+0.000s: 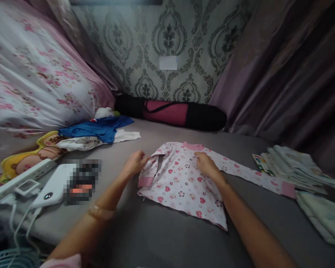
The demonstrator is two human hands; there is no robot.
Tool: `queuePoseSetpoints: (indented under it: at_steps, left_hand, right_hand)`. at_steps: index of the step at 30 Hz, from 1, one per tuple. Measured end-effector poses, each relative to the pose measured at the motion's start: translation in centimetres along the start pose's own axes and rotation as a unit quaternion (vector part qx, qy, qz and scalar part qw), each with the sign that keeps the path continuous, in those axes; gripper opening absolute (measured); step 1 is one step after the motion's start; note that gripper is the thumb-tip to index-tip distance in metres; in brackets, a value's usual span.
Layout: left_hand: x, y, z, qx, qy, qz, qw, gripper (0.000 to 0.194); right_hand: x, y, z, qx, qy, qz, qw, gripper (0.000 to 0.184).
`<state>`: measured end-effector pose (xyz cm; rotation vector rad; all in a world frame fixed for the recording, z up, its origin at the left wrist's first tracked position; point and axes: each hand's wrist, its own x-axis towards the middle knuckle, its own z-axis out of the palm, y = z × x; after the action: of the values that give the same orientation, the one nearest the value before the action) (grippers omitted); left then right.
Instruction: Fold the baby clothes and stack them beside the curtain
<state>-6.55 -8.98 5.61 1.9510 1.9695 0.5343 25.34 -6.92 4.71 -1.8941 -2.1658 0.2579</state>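
A small white long-sleeved shirt (184,186) with pink hearts and flowers lies flat on the grey bed surface (156,238). Its left sleeve is folded in over the body; its right sleeve stretches out to the right. My left hand (134,162) is closed, pinching the folded sleeve at the shirt's left shoulder. My right hand (207,164) rests flat on the shirt's chest just below the pink collar, fingers pressed on the cloth. A bracelet sits on my left wrist.
A stack of folded pale cloths (298,165) lies at the right, another folded piece (324,219) nearer. Blue and white garments (100,130) are heaped at back left. A black-and-pink roll bag (173,113) lies along the wall. A power strip, charger and cables (33,182) sit at left.
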Motion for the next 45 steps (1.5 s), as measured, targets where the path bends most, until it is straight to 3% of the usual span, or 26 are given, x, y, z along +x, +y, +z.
queuePoseSetpoints:
  at_steps: [2,4,10,14,17,20,22,24,27,29,32,36,39,42,45]
  left_hand:
    - [-2.0,-3.2,-0.3,-0.002,-0.039,-0.066,0.997,0.036]
    - [-3.8,-4.5,-0.1,-0.028,-0.061,-0.100,0.993,0.040]
    - [-6.6,-2.2,0.6,-0.094,-0.078,-0.130,0.984,0.041]
    - [-6.4,-1.4,0.7,-0.137,-0.075,-0.146,0.977,0.039]
    - [-5.7,-1.8,0.3,-0.182,-0.138,-0.129,0.965,0.033]
    - [-4.4,-2.2,-1.4,-0.139,-0.185,-0.082,0.969,0.014]
    - [-3.3,-2.2,-3.0,-0.048,-0.130,-0.045,0.989,0.009]
    - [-2.1,-2.0,-4.7,0.075,-0.016,-0.017,0.997,0.015]
    - [-0.3,-1.9,-6.1,0.212,0.135,-0.030,0.967,0.025]
    - [0.9,-2.5,-6.0,0.245,0.183,-0.051,0.951,0.031]
    - [2.0,-4.8,-4.4,0.252,0.176,-0.024,0.951,0.037]
    - [2.2,-8.7,-1.7,0.269,0.087,0.024,0.959,0.045]
    - [2.4,-10.6,-1.1,0.270,0.030,0.020,0.962,0.055]
    - [3.5,-11.4,-1.9,0.181,0.022,-0.028,0.983,0.047]
    - [5.2,-11.6,-2.9,0.081,0.077,-0.148,0.983,0.038]
  right_hand:
    - [2.0,-2.2,1.2,0.044,-0.018,-0.023,0.999,0.045]
    - [4.2,-4.7,2.4,0.096,-0.022,-0.048,0.994,0.042]
    - [8.9,-9.8,6.2,0.187,0.041,-0.036,0.981,0.040]
    - [9.7,-10.0,8.1,0.191,0.066,-0.022,0.979,0.046]
    - [9.7,-9.4,9.1,0.204,0.093,-0.033,0.974,0.049]
    - [9.7,-8.8,9.8,0.235,0.133,-0.048,0.962,0.049]
    - [9.8,-8.6,10.1,0.249,0.148,-0.052,0.956,0.048]
    - [9.9,-8.5,10.4,0.257,0.156,-0.056,0.952,0.048]
    - [10.1,-8.4,10.6,0.267,0.168,-0.067,0.946,0.047]
    - [10.0,-8.4,10.6,0.265,0.171,-0.075,0.946,0.047]
    - [9.8,-8.4,10.6,0.241,0.169,-0.090,0.951,0.043]
    - [9.5,-8.7,10.6,0.192,0.163,-0.108,0.962,0.040]
    - [9.3,-8.9,10.6,0.149,0.141,-0.112,0.972,0.040]
    - [9.0,-9.3,10.4,0.104,0.122,-0.110,0.981,0.038]
    - [8.8,-9.6,10.1,0.076,0.108,-0.097,0.986,0.039]
